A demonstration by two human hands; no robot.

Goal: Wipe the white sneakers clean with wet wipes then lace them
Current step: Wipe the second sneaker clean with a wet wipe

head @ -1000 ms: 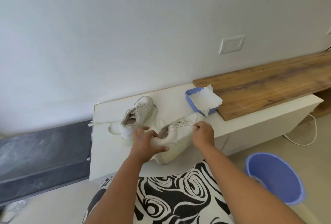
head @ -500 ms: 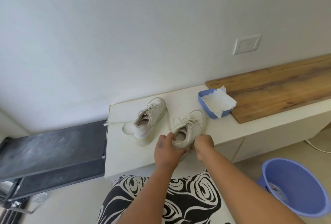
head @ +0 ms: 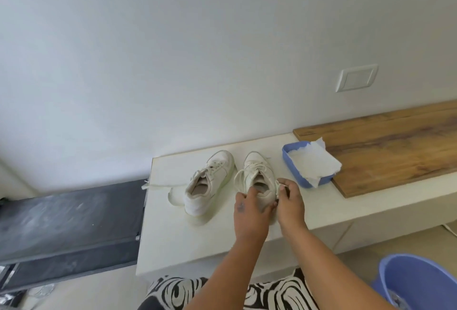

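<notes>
White sneaker (head: 258, 173) heel — apparently gripped, hidden

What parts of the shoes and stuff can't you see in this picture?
All in the head view:
- Heel of the right sneaker: covered by the left hand and right hand.
- What the right hand's fingers pinch: too small to tell.
- Blue bucket: cut off by the frame's edge.
- Inside of the blue tray: hidden under the white wipe.
</notes>
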